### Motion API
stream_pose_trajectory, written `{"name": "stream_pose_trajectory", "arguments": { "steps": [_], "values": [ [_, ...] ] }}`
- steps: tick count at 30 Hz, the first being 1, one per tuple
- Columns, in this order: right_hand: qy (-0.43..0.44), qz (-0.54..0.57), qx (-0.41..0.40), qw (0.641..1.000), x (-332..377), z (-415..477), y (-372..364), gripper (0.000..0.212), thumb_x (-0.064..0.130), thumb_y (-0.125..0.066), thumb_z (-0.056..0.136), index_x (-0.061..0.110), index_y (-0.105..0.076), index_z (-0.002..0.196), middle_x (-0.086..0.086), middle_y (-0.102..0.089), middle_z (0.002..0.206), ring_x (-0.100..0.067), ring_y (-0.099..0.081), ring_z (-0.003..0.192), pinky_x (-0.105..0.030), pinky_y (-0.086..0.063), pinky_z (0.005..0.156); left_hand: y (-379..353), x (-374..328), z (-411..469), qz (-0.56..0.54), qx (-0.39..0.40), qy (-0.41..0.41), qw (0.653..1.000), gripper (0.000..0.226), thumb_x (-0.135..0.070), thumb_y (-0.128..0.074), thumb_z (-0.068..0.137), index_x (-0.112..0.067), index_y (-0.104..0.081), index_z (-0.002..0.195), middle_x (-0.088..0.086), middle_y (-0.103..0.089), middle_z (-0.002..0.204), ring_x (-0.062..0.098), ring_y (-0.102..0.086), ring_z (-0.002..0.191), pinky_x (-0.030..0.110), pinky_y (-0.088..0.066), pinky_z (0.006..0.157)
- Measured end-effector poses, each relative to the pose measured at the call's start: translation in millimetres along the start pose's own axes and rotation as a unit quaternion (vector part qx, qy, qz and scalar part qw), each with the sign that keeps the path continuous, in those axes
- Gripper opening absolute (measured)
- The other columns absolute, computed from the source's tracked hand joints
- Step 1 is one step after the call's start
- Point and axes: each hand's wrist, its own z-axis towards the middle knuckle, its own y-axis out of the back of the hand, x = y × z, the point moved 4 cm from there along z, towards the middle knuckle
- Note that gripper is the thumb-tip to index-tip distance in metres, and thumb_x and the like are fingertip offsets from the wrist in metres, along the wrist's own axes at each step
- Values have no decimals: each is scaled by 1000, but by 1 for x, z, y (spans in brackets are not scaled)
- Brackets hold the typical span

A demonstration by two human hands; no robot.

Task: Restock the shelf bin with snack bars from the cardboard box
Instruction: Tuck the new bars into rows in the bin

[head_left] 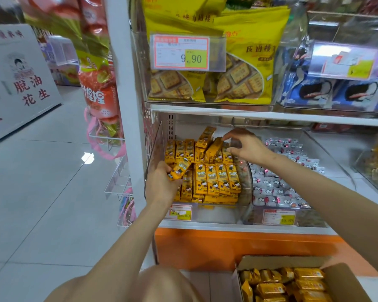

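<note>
My left hand [162, 186] grips snack bar [179, 170], right hand [248, 147] pinches tilted bar [214, 147] in bin [246, 188]. Risk: back row [183, 150] looks loose; careless nudge could topple it.

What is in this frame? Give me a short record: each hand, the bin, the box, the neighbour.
shelf bin: clear, yellow bars standing in rows, nearly full
left hand: grips a loose snack bar at the front left of the rows
right hand: grip looks like a pinch on a tilted bar in the back row
cardboard box: open, at lower right, gold-wrapped bars inside
neighbour bin: holds white-wrapped sweets
</note>
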Motion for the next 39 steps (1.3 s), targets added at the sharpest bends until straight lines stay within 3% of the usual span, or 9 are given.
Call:
{"name": "stream_pose_trajectory", "arguments": {
  "steps": [7, 12, 16, 19, 21, 24, 28, 32, 39],
  "values": [
    [3, 2, 33, 999, 16, 12, -4, 32, 13, -62, 88, 21, -59, 118, 0, -57, 116, -5, -47, 81, -13, -32, 67, -7, 4, 3, 2, 25, 36, 999, 36, -22, -73, 79, -6, -58, 108, 10, -62, 106, 23, -54, 81, 25, -37, 65],
    [51, 107, 127, 985, 44, 3, -15, 40, 15, -72, 81, 29, -61, 117, 11, -55, 118, -9, -50, 112, -31, -39, 101, 8, -10, 8, -104, 15, -37, 994, 25, -16, -72, 79, -17, -59, 100, 3, -66, 95, 23, -63, 90, 35, -52, 79],
    [76, 133, 187, 970, 70, -3, -23, 42, 24, -75, 78, 33, -59, 115, 13, -50, 104, 1, -46, 95, -14, -37, 85, 11, -25, 6, -153, 67, -115, 979, 27, -16, -70, 81, -25, -60, 104, -3, -64, 103, 17, -61, 98, 42, -50, 89],
    [78, 182, 192, 961, 77, -5, -23, 35, 15, -76, 77, 20, -58, 106, 18, -53, 93, 14, -50, 81, -6, -37, 73, 8, -28, 7, -191, 87, -129, 969, 40, -12, -68, 82, -23, -55, 119, -2, -62, 116, 15, -60, 105, 38, -49, 94],
    [51, 205, 187, 959, 74, -5, -22, 35, 13, -77, 76, 17, -54, 102, 17, -53, 84, 14, -51, 66, -9, -38, 63, 5, -26, 6, -208, 55, -88, 973, 47, -9, -70, 81, -17, -50, 122, 0, -59, 118, 12, -61, 98, 26, -50, 85],
    [-21, 237, 163, 957, 69, -4, -23, 45, 18, -79, 73, 16, -49, 106, 13, -49, 69, 3, -49, 56, -13, -37, 54, 2, -24, 2, -189, 5, -19, 982, 32, -8, -70, 81, -13, -44, 100, 0, -57, 95, 8, -59, 74, 16, -44, 63],
    [-89, 324, 139, 932, 64, -4, -26, 64, 22, -78, 74, 15, -43, 128, -1, -67, 94, -13, -64, 80, -28, -52, 77, -16, -39, -8, -180, 120, -55, 975, 41, -18, -74, 78, -18, -42, 104, 0, -53, 108, 12, -58, 88, 18, -44, 62],
    [-109, 343, 127, 924, 67, -6, -28, 48, 24, -74, 79, 18, -45, 117, 1, -64, 79, -4, -59, 58, -15, -42, 50, -23, -46, -13, -150, 115, -91, 978, 50, -26, -78, 73, -20, -42, 107, -1, -46, 115, 12, -54, 89, 15, -43, 64],
    [-126, 390, 166, 897, 60, -3, -25, 38, 24, -60, 91, 9, -51, 124, -6, -70, 82, -9, -64, 58, -16, -48, 51, -22, -35, -5, -111, 50, -67, 990, 33, -14, -73, 74, -10, -43, 89, 10, -52, 97, 16, -46, 78, 15, -34, 56]
  ]
}}
